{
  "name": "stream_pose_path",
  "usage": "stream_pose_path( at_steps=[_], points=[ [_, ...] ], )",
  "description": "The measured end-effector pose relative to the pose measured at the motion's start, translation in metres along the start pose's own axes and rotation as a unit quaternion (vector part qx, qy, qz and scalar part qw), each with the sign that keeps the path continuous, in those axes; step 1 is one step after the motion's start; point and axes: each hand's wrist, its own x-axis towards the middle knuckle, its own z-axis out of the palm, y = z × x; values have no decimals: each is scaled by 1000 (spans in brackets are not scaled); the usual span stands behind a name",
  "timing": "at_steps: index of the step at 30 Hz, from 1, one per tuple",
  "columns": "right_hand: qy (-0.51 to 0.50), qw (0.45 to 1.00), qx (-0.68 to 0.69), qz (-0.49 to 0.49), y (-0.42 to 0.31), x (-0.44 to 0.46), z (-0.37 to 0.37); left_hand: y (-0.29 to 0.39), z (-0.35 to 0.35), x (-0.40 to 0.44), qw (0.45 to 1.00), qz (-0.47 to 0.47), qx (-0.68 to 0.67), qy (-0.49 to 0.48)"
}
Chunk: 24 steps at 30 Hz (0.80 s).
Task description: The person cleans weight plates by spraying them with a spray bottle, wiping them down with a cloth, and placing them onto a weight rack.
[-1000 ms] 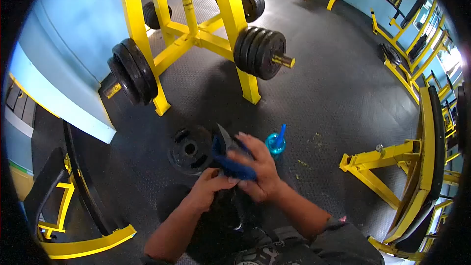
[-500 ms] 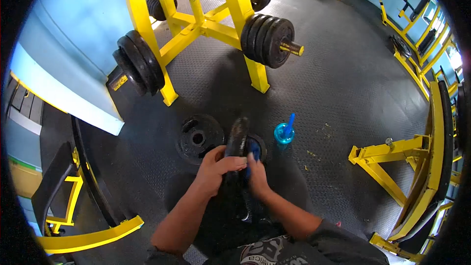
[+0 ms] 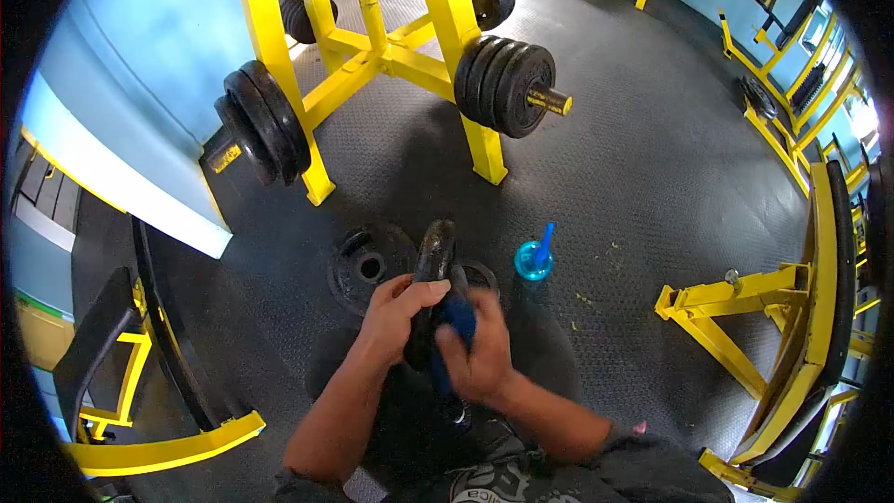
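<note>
A black weight plate [image 3: 435, 247] stands on edge before me, its worn rim facing up. My left hand [image 3: 389, 319] is closed around its left side, thumb across the rim. Bunched in my right hand [image 3: 486, 350] is a dark blue cloth [image 3: 459, 314], held against the plate's right face; the fingers are slightly blurred. A second weight plate [image 3: 346, 272] lies flat on the floor to the left. Another round black plate [image 3: 482, 278] is partly hidden behind my right hand. The held plate's lower part is lost against my dark clothing.
A yellow rack [image 3: 433, 70] loaded with black plates [image 3: 507, 84] stands ahead. On the floor to the right is a turquoise container with a blue handle [image 3: 534, 261]. Yellow-framed equipment flanks me at right [image 3: 745, 289] and left [image 3: 177, 455]. Rubber matting [image 3: 615, 168] covers the floor.
My right hand and the blue cloth have moved down and toward me along the plate's right face. The plate and left hand have shifted slightly left in view.
</note>
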Motion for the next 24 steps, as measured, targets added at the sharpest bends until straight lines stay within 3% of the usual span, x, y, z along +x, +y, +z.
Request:
stream_pose_path(
  at_steps=[2, 3, 5, 7, 9, 10, 11, 13, 14, 15, 17, 18, 20, 23, 24],
  points=[
    [69, 988, 106, 89, 6, 23, 3, 12, 9, -11, 1000, -7, -5, 22],
    [68, 988, 106, 87, 4, 18, 4, 8, 5, -9, 1000, -5, -6, 23],
    [64, 996, -30, -55, 3, 2, 7, -4, -7, 5, 999, -15, -32, 2],
    [67, 996, 29, -51, 19, -1, 13, -3, -6, 7, 997, -65, -35, -6],
    [66, 984, 141, 87, 42, 19, 10, 6, 5, -2, 997, -63, -24, -26],
    [26, 968, 130, 212, 38, 36, -1, 4, 6, 0, 997, -67, -22, -28],
    [28, 968, 131, 211, 38, 41, -5, 3, 6, 3, 997, -76, -7, -29],
    [97, 964, 180, 169, 35, 52, -8, 4, 5, 11, 997, -75, 11, -29],
    [139, 975, 141, 100, 35, 49, -8, 1, 6, 16, 994, -70, -77, -14],
    [133, 976, 142, 96, 29, 47, -7, -2, 5, 18, 983, -68, -168, 3],
    [21, 998, -45, -35, 8, 33, -6, 6, 7, 9, 980, -43, -195, -7],
    [21, 998, -45, -33, -2, 23, -2, 10, 8, 8, 977, -17, -213, -24],
    [15, 976, -180, -120, -18, 0, 7, 9, 8, 13, 973, -11, -228, -24],
    [-7, 966, -200, -160, 1, -38, 7, 8, 7, 11, 974, 28, -225, -13],
    [-4, 966, -202, -163, 11, -46, 13, 6, 5, 12, 982, -23, -185, 9]
  ],
)
